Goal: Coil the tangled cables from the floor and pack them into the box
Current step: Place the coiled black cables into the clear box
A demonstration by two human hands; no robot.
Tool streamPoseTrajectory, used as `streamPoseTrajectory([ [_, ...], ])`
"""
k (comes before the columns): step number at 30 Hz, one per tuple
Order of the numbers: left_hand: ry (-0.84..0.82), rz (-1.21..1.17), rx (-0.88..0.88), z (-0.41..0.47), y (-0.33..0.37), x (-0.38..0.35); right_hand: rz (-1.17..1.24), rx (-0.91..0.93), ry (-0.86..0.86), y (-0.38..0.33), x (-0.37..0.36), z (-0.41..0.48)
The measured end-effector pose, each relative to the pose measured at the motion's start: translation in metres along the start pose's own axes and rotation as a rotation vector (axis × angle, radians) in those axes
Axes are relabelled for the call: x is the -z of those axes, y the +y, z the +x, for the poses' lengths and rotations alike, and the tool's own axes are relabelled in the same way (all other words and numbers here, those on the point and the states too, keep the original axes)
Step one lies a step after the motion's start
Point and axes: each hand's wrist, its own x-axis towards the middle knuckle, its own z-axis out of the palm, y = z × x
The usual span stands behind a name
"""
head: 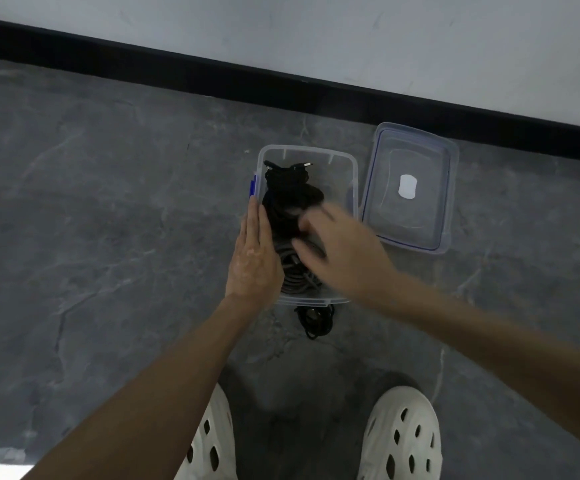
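Left hand [254,252]: open and flat, fingers straight, pressed along the left wall of the box.
Right hand [342,247]: motion-blurred; fingers read as spread above the packed cables, with nothing seen in its grasp.
Clear plastic box [352,181]: between the two hands, its long axis running from the person toward the wall.
Packed cables: black coils [288,192] beyond the right fingertips, and a grey coil [295,275] beside the left palm.
Loose black cable [316,320]: on the floor, touching or just short of the box's near end, behind both wrists.
Judgement: the right hand is free for it, while the left braces the box.
Lid [410,188]: just beyond the right hand, flat on the floor.
Surface: grey marbled floor [108,220], black skirting [177,69] and a pale wall.
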Motion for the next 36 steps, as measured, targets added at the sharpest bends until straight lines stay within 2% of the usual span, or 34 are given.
streamPoseTrajectory([
  [2, 0.025, -0.038, 0.016, -0.001, 0.002, 0.002, 0.095, -0.061, -0.083, -0.001, -0.009, -0.058],
  [5, 0.038, -0.045, 0.012, -0.002, 0.004, 0.004, 0.290, -0.414, -0.305, 0.010, -0.037, -0.124],
  [7, 0.030, -0.030, 0.010, -0.001, 0.004, 0.003, 0.401, -0.653, -0.356, 0.020, -0.054, -0.141],
  [9, 0.011, 0.024, 0.012, 0.000, 0.003, 0.002, 0.589, -0.821, -0.286, 0.024, -0.067, -0.137],
  [11, -0.003, 0.066, 0.015, 0.001, 0.001, 0.000, 0.728, -0.902, -0.214, 0.024, -0.080, -0.125],
  [18, 0.016, 0.052, 0.020, 0.000, 0.004, 0.003, 0.825, -1.070, -0.056, 0.015, -0.107, -0.096],
  [24, 0.052, -0.027, 0.020, -0.001, 0.004, 0.003, 0.731, -1.004, 0.019, 0.011, -0.106, -0.095],
  [30, 0.051, -0.034, 0.017, -0.001, 0.002, 0.001, 0.586, -0.861, -0.104, 0.010, -0.098, -0.111],
  [36, 0.043, -0.047, 0.020, -0.001, 0.002, 0.001, 0.601, -0.661, -0.175, -0.006, -0.070, -0.136],
])
